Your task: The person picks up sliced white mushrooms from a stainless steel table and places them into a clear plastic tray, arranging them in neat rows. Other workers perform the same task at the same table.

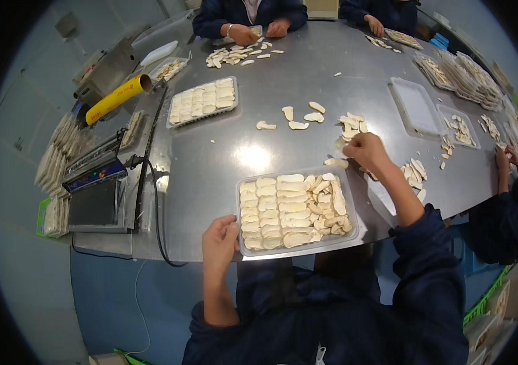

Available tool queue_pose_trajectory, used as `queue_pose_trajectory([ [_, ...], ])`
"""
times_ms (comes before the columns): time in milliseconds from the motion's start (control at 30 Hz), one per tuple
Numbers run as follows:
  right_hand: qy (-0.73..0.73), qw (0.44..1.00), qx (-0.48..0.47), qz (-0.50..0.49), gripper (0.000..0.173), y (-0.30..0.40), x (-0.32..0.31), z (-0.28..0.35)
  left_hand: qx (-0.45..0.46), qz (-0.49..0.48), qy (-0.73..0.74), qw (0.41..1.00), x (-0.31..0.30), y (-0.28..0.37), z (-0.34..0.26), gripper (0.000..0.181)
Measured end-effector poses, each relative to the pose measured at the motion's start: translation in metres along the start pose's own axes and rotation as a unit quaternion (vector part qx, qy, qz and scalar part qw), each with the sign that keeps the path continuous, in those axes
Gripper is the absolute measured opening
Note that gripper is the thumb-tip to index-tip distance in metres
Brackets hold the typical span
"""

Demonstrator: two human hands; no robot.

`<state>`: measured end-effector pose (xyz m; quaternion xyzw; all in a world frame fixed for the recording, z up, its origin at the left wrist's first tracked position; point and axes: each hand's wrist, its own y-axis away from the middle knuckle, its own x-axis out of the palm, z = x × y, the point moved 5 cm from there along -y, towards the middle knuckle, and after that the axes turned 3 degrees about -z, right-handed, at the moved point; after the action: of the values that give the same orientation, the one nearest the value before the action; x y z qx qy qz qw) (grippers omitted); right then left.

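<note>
In front of me, at the near edge of the steel table, lies a clear plastic tray [354, 210] of pale sliced mushrooms. Its slices lie in three overlapping columns on the left and in a loose pile on the right. My left hand [220, 237] rests against the tray's left wall, thumb at the rim. Beyond the tray's far right corner is my right hand [365, 149], fingers bent down beside a small heap of slices [351, 124]; whether it grips a slice is hidden. A single slice [335, 163] lies just left of that hand. Several loose slices [298, 125] are spread farther left.
A filled tray [236, 98] stands at the far left. Beyond it are a wrapping machine [92, 200] with a black cable and a yellow roll [115, 100]. An unfilled tray [416, 107] and stacked trays [469, 80] stand right. Co-workers' hands are across and at right.
</note>
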<state>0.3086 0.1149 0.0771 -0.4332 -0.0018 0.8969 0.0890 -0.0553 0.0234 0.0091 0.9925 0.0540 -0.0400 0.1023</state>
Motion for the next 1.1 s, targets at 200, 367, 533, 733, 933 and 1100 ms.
queue_pose_trajectory([
  [200, 0.011, 0.997, 0.061, 0.053, 0.022, 0.073, -0.025, -0.051, -0.007, 0.004, 0.012, 1.000, 0.006, -0.002, 0.006, 0.023],
  [367, 0.063, 0.998, -0.019, -0.022, 0.020, 0.109, -0.024, -0.045, -0.005, -0.008, 0.013, 1.000, 0.008, -0.004, 0.003, 0.024],
  [533, 0.060, 0.996, 0.028, 0.061, 0.026, 0.094, -0.026, -0.050, -0.001, -0.014, -0.006, 1.000, 0.002, -0.004, 0.008, 0.024],
  [733, 0.287, 0.954, 0.070, -0.046, 0.036, 0.014, -0.035, -0.060, -0.009, -0.056, 0.009, 0.998, 0.002, 0.004, 0.003, 0.022],
  [933, 0.162, 0.984, 0.064, -0.025, 0.026, -0.004, -0.022, -0.085, -0.009, -0.055, 0.024, 0.998, 0.005, 0.007, 0.001, 0.023],
  [1100, 0.002, 1.000, 0.029, 0.003, 0.023, 0.035, -0.031, -0.060, 0.009, -0.092, -0.004, 0.996, 0.002, 0.009, -0.001, 0.023],
])
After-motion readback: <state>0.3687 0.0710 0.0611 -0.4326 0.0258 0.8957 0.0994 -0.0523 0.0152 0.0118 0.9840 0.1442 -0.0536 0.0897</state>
